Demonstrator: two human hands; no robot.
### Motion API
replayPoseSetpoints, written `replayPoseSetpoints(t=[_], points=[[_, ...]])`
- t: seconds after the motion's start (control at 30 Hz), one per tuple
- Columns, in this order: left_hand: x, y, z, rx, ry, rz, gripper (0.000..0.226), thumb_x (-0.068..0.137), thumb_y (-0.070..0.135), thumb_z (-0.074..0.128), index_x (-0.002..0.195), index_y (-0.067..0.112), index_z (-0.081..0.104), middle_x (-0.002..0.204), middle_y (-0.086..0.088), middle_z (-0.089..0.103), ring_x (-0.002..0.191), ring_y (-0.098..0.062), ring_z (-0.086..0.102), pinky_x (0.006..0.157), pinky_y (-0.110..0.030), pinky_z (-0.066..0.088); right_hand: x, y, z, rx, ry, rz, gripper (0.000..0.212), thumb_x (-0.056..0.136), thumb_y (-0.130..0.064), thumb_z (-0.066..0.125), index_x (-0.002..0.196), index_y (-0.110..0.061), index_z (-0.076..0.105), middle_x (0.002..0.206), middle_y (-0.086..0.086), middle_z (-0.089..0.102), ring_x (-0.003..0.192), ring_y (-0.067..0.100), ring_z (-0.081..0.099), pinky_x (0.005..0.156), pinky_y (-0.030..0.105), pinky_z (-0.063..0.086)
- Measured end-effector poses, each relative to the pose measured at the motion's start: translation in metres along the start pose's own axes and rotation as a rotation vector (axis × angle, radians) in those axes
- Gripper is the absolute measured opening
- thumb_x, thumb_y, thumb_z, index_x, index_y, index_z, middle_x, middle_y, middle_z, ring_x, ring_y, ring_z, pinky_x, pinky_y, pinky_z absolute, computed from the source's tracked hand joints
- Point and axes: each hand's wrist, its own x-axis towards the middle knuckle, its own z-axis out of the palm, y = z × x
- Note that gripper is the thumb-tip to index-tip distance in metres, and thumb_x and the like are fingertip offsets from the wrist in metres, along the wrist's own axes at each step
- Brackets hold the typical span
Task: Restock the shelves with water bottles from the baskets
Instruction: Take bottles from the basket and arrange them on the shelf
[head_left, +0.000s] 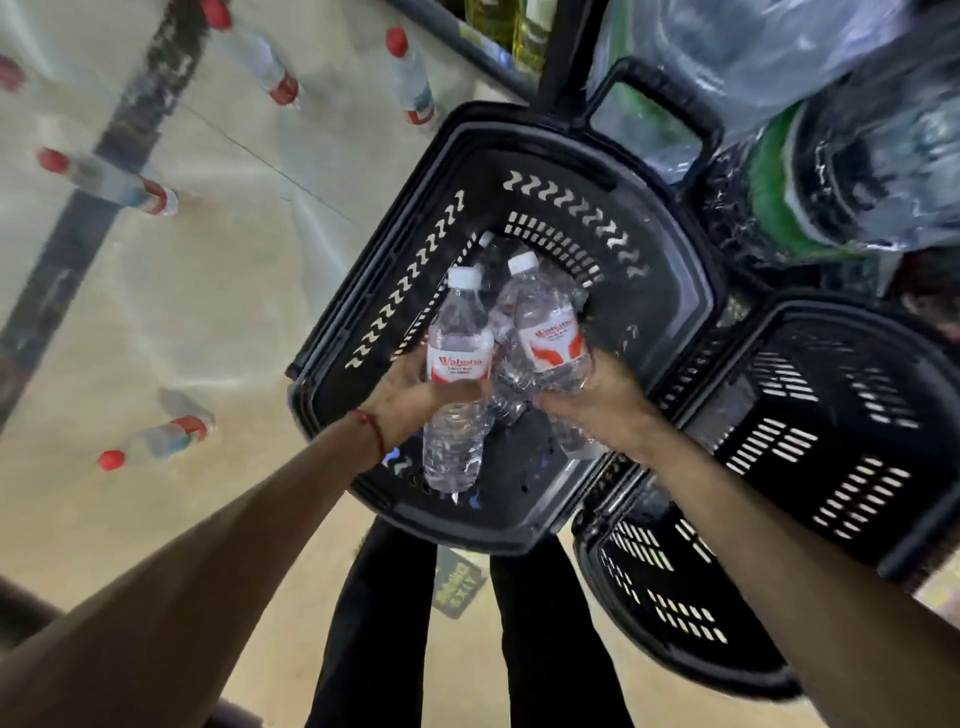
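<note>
Below my camera sits a black basket (670, 291) on the floor (208, 312), and a few clear water bottles lie at its bottom; I can make out one white cap (485, 239) near the far wall. To its right are two more black baskets (831, 415), overlapping each other and touching the first along its side.

My left hand (415, 395) is over the middle of the first basket, fingers curled round a white-capped bottle (460, 358) with a red and white label, gripping it at the label with the cap pointing away from me. My right hand (602, 400) is just beside it, fingers clamped on a second labelled bottle (550, 338). More clear plastic is bunched against that one, and I cannot tell how many bottles this hand holds. The two held bottles touch each other. A red string (371, 431) circles my left wrist.

Off to the left, well apart from the baskets, several red-capped bottles (109, 182) are scattered over the floor. Beyond the baskets, large water jugs (779, 52) in plastic wrap crowd the upper right, one with a green label. A dark shelf edge (467, 47) runs along the top with yellow bottles (524, 26) behind it. My black-trousered legs (374, 623) stand at the near rim.
</note>
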Motion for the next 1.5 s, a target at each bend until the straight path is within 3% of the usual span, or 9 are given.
replayPoseSetpoints(t=[0.13, 0.27, 0.37, 0.5, 0.73, 1.03, 1.2, 1.33, 1.5], points=[[-0.054, 0.017, 0.018, -0.029, -0.059, 0.079, 0.036, 0.084, 0.014, 0.079, 0.115, 0.028, 0.066, 0.097, 0.014, 0.075, 0.077, 0.008, 0.069, 0.073, -0.014, 0.049, -0.079, -0.010, -0.013, 0.001, 0.069, -0.018, 0.042, 0.083, -0.011, 0.085, 0.106, -0.031, 0.057, 0.109, -0.012, 0.067, 0.102, 0.002, 0.063, 0.092, 0.023, 0.051], [-0.110, 0.031, 0.034, 0.015, -0.117, 0.112, 0.055, 0.058, 0.045, 0.085, 0.111, 0.032, 0.074, 0.106, 0.010, 0.078, 0.102, -0.013, 0.072, 0.102, -0.041, 0.050, -0.157, -0.012, -0.012, 0.063, 0.159, -0.045, 0.051, 0.080, -0.007, 0.087, 0.117, -0.025, 0.055, 0.112, -0.009, 0.070, 0.093, -0.004, 0.067, 0.068, 0.006, 0.050], [-0.149, 0.032, 0.047, 0.000, -0.209, 0.143, 0.064, 0.056, 0.057, 0.086, 0.116, 0.040, 0.071, 0.114, 0.005, 0.077, 0.111, -0.027, 0.070, 0.109, -0.060, 0.044, -0.214, -0.005, 0.000, 0.112, 0.251, -0.062, 0.053, 0.077, -0.005, 0.089, 0.115, -0.024, 0.057, 0.105, -0.002, 0.075, 0.090, 0.003, 0.073, 0.079, 0.021, 0.057], [-0.205, 0.028, 0.063, -0.027, -0.260, 0.190, 0.059, 0.058, 0.051, 0.087, 0.111, 0.030, 0.074, 0.105, -0.002, 0.077, 0.095, -0.024, 0.071, 0.096, -0.055, 0.051, -0.285, 0.004, 0.027, 0.225, 0.367, -0.134, 0.048, 0.076, 0.007, 0.084, 0.114, -0.014, 0.063, 0.103, 0.006, 0.078, 0.096, 0.021, 0.076, 0.090, 0.039, 0.061], [-0.308, 0.014, 0.078, 0.046, -0.328, 0.242, 0.062, 0.053, 0.046, 0.091, 0.108, 0.024, 0.074, 0.098, 0.002, 0.079, 0.091, -0.021, 0.074, 0.088, -0.042, 0.055, -0.401, 0.017, 0.063, 0.463, 0.490, -0.184, 0.056, 0.081, 0.013, 0.079, 0.129, -0.001, 0.055, 0.112, 0.015, 0.073, 0.086, 0.006, 0.072, 0.070, 0.014, 0.054], [-0.419, 0.031, 0.154, 0.226, -0.443, 0.371, 0.059, 0.067, 0.033, 0.092, 0.119, 0.014, 0.070, 0.109, -0.004, 0.078, 0.103, -0.024, 0.072, 0.099, -0.047, 0.053, -0.531, 0.073, 0.068, 0.622, 0.671, -0.275, 0.052, 0.082, -0.002, 0.086, 0.126, -0.008, 0.059, 0.103, 0.007, 0.077, 0.090, 0.011, 0.075, 0.072, 0.022, 0.057], [-0.458, 0.037, 0.236, 0.260, -0.513, 0.439, 0.063, 0.068, 0.025, 0.091, 0.120, 0.000, 0.065, 0.103, -0.011, 0.075, 0.089, -0.027, 0.070, 0.077, -0.035, 0.059, -0.596, 0.122, 0.037, 0.633, 0.750, -0.338, 0.060, 0.077, -0.012, 0.092, 0.127, -0.012, 0.058, 0.110, 0.009, 0.077, 0.103, 0.029, 0.075, 0.085, 0.037, 0.061], [-0.492, 0.033, 0.313, 0.347, -0.515, 0.493, 0.054, 0.070, 0.029, 0.082, 0.116, 0.005, 0.066, 0.090, 0.000, 0.074, 0.077, -0.012, 0.071, 0.066, -0.021, 0.055, -0.653, 0.163, -0.002, 0.663, 0.746, -0.413, 0.067, 0.077, -0.017, 0.092, 0.132, -0.017, 0.055, 0.114, 0.002, 0.075, 0.098, 0.010, 0.074, 0.082, 0.024, 0.057], [-0.521, 0.018, 0.400, 0.438, -0.519, 0.536, 0.063, 0.065, 0.041, 0.093, 0.115, 0.015, 0.063, 0.092, 0.004, 0.075, 0.076, -0.010, 0.071, 0.068, -0.029, 0.049, -0.713, 0.220, -0.056, 0.667, 0.769, -0.491, 0.059, 0.087, -0.010, 0.082, 0.136, -0.016, 0.049, 0.119, -0.001, 0.069, 0.089, -0.010, 0.068, 0.074, 0.008, 0.051]])
